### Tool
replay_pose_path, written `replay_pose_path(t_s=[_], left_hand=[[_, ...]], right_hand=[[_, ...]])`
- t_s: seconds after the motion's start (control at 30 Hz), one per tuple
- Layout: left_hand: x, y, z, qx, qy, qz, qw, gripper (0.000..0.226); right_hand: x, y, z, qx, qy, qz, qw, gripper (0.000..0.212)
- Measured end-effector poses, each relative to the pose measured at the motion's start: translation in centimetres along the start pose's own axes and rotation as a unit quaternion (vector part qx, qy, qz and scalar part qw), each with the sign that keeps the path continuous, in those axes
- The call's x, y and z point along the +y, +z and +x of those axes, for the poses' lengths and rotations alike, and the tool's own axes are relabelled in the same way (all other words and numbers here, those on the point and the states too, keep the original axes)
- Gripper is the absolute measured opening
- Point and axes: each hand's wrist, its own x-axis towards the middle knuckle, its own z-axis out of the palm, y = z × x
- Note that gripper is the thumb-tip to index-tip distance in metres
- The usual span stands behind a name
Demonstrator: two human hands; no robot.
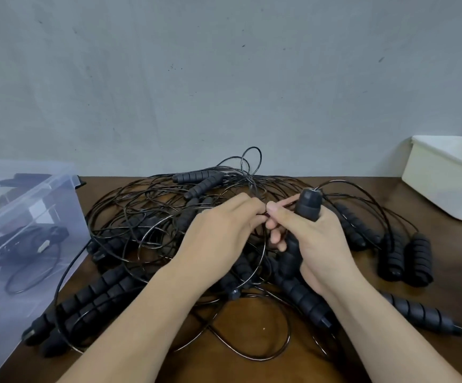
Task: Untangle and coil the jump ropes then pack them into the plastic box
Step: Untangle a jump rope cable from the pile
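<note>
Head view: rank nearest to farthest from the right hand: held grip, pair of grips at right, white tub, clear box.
1. Held grip: in the right hand.
2. Pair of grips: lying just right of it.
3. White tub: back right corner.
4. Clear box: far left.

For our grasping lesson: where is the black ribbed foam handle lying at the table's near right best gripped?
Take the black ribbed foam handle round its middle, from above and the right: it lies flat on the brown table, its left end under a forearm.
</note>
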Motion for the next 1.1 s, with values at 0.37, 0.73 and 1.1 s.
replay_pose_path(t_s=[0.37,0.73,1.1], left_hand=[[-3.0,-2.7,5.7,0.024,-0.010,-0.039,0.999,0.020],[-7.2,-7.4,10.1,0.077,-0.086,0.102,0.988,0.012],[-4.9,-10.7,9.5,0.116,-0.129,-0.184,0.968,0.023]], right_hand=[[-5.5,2.1,3.4,0.010,-0.051,-0.006,0.999,0.010],[-10.8,5.4,8.6,0.045,-0.079,0.083,0.992,0.014],[-12.2,5.3,8.3,0.034,-0.058,0.116,0.991,0.012]])
